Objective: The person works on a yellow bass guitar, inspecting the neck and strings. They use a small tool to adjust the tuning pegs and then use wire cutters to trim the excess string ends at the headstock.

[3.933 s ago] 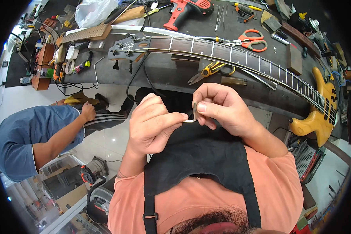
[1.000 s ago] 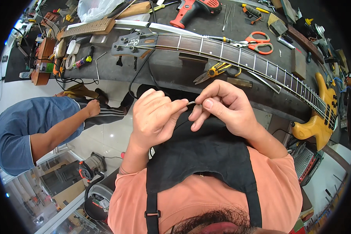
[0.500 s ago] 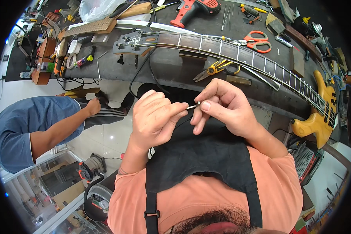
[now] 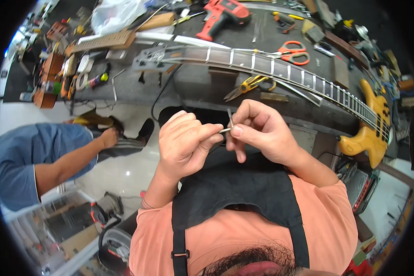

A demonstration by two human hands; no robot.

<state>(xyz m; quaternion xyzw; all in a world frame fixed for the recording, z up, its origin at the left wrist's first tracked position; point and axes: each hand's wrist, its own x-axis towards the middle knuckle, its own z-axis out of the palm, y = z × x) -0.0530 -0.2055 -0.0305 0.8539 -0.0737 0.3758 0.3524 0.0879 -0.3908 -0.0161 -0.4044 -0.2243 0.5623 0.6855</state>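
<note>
Both my hands meet in front of the black apron. My left hand pinches a short, thin, pale rod between thumb and fingertips. Its other end reaches the thumb of my right hand. From that right-hand pinch a thin grey metal piece sticks up, crossing close to the pale rod; its kind is too small to tell. Beyond my hands, a bass guitar lies across the bench, its dark fretted neck stretching from the headstock at left to the yellow wooden body at right.
Yellow-handled snips and orange-handled scissors lie by the neck. A red cordless drill, a loose fretted neck and a plastic bag are farther back. At left a person in a blue shirt bends over.
The metal piece in my right hand has turned and now points up and away. My left hand keeps its pinch on the pale rod. The whole view has shifted slightly.
</note>
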